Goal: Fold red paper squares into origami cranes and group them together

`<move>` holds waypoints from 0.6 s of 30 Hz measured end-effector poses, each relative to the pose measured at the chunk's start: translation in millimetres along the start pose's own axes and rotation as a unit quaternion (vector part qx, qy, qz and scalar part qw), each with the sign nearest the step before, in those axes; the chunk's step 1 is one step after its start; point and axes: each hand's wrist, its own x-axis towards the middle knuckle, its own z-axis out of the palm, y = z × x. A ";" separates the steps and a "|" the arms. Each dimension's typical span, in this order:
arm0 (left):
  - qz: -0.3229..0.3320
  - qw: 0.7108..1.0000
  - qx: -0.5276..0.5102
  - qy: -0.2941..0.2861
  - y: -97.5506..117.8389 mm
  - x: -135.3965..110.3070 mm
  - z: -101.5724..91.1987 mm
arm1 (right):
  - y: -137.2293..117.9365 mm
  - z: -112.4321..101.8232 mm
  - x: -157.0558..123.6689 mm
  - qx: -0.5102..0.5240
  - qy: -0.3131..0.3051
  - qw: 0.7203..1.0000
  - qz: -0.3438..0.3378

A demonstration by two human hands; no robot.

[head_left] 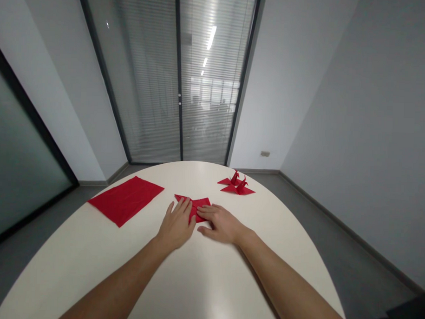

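A partly folded piece of red origami paper [204, 202] lies flat on the table, with one pointed corner sticking out at its far left. My left hand [177, 223] rests on its left part, fingers stretched out and covering some of it. From the right, my right hand [222, 224] lays its fingers on the paper's right part, its thumb apart on the near side. Both hands press from above and neither grips the paper. The folds under the fingers are hidden.
Two red folded paper cranes [240, 187] stand close together at the far right of the round white table [194, 280]. A larger red sheet [127, 200] lies at the left. Beyond the table's far edge is a glass partition with blinds [148, 83].
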 end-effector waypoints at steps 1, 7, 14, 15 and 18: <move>0.018 1.000 -0.006 0.012 -0.3 -0.2 -0.7 | 0.4 0.0 -0.3 0.006 0.003 1.000 -0.002; 0.082 0.995 -0.056 -0.004 -0.4 0.6 -5.8 | 5.4 5.5 -1.4 0.031 0.035 0.999 -0.013; 0.061 0.996 -0.060 -0.008 0.9 0.0 -7.4 | 7.8 10.2 -1.0 0.048 0.057 0.997 0.018; 0.059 0.997 -0.057 -0.007 0.8 0.2 -7.3 | 8.0 10.4 -0.9 0.044 0.062 0.997 0.029; 0.049 0.998 -0.041 0.007 0.5 1.1 -6.6 | 10.1 11.3 -0.9 0.022 0.082 0.994 0.068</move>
